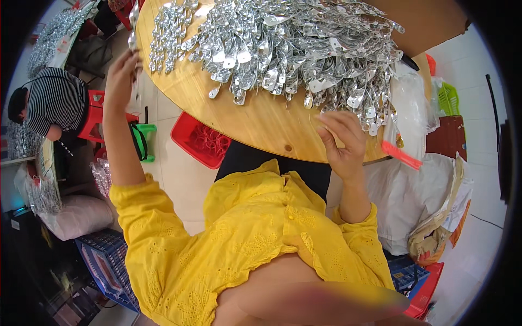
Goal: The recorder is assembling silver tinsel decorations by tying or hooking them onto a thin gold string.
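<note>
My left hand [122, 79] is raised beyond the table's left edge, its fingers closed on a twisted silver strip [132, 35] that rises above them. A large heap of similar shiny twisted strips [293, 51], with rounded, holed ends, covers the far part of the round wooden table [234, 119]. Left of the heap lies a smaller row of the strips [168, 41]. My right hand [345, 138] hovers over the near right edge of the table, just short of the heap. Its thumb and fingers are apart, with nothing visible between them.
A red basket [198, 141] of red ties stands below the table's left edge. Clear plastic bags [408, 108] and a red plastic piece [401, 155] lie at the right edge. White sacks [402, 195] stand right. Another person [57, 100] in stripes sits at left beside red stools.
</note>
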{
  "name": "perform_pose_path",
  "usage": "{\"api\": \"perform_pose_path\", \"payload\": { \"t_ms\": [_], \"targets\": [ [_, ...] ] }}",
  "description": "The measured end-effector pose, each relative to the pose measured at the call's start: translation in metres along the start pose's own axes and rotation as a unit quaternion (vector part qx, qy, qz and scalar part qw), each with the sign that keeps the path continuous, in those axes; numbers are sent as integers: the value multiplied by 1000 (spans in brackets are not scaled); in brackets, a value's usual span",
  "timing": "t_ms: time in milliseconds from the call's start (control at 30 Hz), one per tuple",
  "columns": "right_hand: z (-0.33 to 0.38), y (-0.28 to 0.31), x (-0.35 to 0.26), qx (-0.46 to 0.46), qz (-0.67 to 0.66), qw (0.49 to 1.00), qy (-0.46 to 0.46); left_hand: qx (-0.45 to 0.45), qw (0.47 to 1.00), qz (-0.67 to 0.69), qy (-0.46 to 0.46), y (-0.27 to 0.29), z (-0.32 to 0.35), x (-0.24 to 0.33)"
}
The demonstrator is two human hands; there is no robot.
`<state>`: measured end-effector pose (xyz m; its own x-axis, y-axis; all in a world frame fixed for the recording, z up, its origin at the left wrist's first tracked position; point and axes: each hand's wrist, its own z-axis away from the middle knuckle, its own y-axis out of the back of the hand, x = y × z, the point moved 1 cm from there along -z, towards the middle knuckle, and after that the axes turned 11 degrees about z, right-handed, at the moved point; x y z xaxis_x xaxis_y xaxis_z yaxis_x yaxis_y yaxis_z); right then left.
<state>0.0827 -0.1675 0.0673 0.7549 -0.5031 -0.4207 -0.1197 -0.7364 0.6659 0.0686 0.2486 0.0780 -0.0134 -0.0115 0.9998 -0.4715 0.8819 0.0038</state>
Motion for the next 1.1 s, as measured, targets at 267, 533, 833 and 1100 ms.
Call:
{"api": "perform_pose_path", "payload": {
  "t_ms": [267,533,833,1100],
  "targets": [
    [45,5,13,-33,-6,993,-110,101,807,-554,-175,-9,-144,-54],
    [62,12,22,-18,5,989,-148,84,790,-582,-172,-19,-148,-91],
    [58,11,20,-13,-14,989,-147,56,830,-338,-439,-92,-149,-24],
    [62,17,16,-16,-32,987,-157,-231,845,-309,-369,-254,-74,66]
  ]
}}
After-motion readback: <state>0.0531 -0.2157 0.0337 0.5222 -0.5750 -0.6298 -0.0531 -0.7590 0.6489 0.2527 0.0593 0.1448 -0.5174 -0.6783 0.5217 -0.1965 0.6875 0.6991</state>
